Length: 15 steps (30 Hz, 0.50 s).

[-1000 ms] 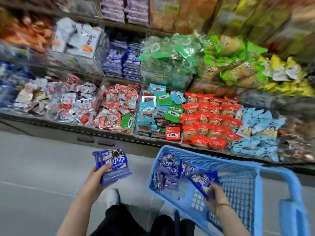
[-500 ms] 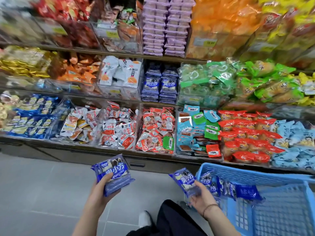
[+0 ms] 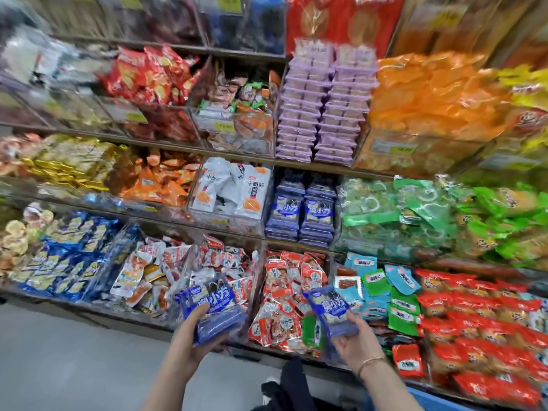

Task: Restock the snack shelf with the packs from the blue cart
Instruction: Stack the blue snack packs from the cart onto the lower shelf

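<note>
Left hand (image 3: 189, 333): grips a small stack of blue snack packs (image 3: 212, 311), thumb pressed on top, fingers curled underneath. Right hand (image 3: 354, 341): holds a single blue pack (image 3: 332, 310) by its lower end, fingers wrapped round it, thin bracelet (image 3: 370, 361) at the wrist. Both loads hover in front of the bottom bins, below the matching blue packs on the shelf (image 3: 302, 215), which sit in two neat stacks one tier up.

Risks, judged:
- The film looks slick, so the left-hand stack may fan out or shed a pack on the lift, being clamped by one thumb only.
- The single pack is held at one end and may droop and catch the clear bin front.
- Misplacement is possible: the white packs (image 3: 234, 188) sit just beside the target, and the purple packs (image 3: 323, 99) directly above are stacked the same way.

Not resolved:
- Pack count in the left hand; the fingers beneath are hidden.
- Headroom above the shelf stacks.
- Blue cart (image 3: 430, 396): only a sliver shows at the bottom edge, contents out of view.
- Price labels and frame edges are blurred.
</note>
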### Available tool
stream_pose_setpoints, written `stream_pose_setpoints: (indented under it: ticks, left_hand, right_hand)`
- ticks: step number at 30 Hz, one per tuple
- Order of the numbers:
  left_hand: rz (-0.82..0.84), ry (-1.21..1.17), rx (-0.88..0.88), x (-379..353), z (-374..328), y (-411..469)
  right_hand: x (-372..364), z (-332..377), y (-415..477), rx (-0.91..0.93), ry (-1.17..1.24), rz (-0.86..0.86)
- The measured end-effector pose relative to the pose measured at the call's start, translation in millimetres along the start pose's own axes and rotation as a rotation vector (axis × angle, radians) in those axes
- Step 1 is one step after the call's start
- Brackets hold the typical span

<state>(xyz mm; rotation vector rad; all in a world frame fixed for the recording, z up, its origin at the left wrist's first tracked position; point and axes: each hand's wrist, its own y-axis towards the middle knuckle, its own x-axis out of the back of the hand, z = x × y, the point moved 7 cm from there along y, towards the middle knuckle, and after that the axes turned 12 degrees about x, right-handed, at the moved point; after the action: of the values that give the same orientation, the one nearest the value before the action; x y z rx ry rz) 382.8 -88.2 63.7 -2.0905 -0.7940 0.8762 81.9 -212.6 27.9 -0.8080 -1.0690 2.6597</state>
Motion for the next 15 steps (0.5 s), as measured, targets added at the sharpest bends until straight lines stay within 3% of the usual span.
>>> stream_pose_setpoints:
  ticks: [4, 10, 15]
  left_hand:
    - [0.041, -0.045, -0.043, -23, -27, 16]
    - [0.090, -0.064, -0.096, -39, -63, 35]
    - [0.135, -0.041, -0.134, -53, -104, 51]
  right_hand:
    - [-55, 19, 28, 0.039, -0.013, 0.121]
    - [-132, 56, 64, 0.134, -0.081, 0.167]
    - [-182, 63, 105, 0.174, -0.172, 0.098]
